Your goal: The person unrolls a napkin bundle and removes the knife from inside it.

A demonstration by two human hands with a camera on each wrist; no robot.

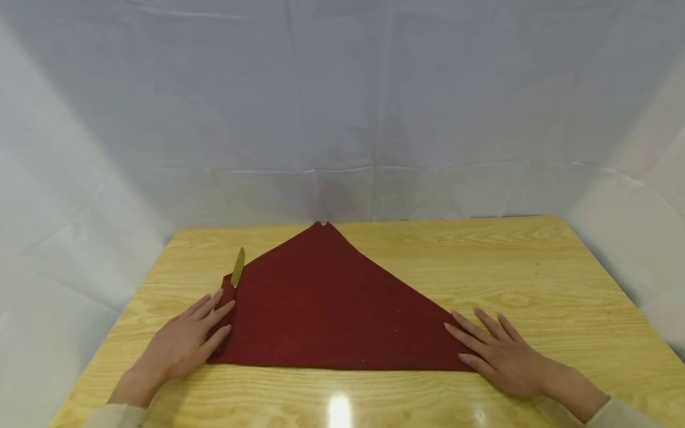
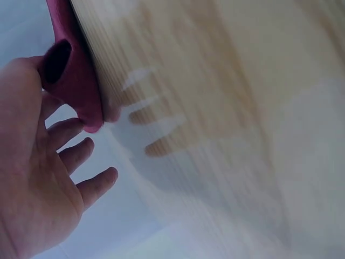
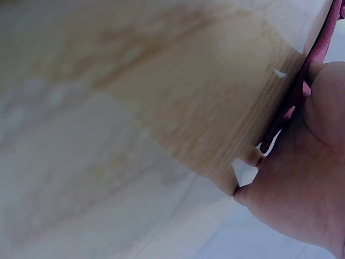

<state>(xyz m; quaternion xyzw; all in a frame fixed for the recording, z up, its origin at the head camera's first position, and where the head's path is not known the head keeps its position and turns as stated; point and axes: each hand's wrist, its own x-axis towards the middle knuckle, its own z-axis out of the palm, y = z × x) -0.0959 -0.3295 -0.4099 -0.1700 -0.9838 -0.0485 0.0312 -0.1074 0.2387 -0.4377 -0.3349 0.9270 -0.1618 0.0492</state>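
Observation:
A dark red cloth (image 1: 332, 303) lies spread on the table as a broad triangle, its peak at the far side. Its left end is turned over in a narrow fold, seen as a hollow loop of cloth (image 2: 81, 81) in the left wrist view. A gold knife blade (image 1: 238, 266) sticks out past the far end of this fold; the rest of the knife is hidden. My left hand (image 1: 184, 342) rests its spread fingers on the fold. At the cloth's right corner, my right hand (image 1: 500, 356) lies flat, fingers spread, fingertips on the cloth.
The light wooden table (image 1: 535, 273) has a glossy top that reflects a bright light near its front. White sheeting (image 1: 342, 119) hangs behind the table and along both sides. The cloth's peak reaches close to the table's back edge.

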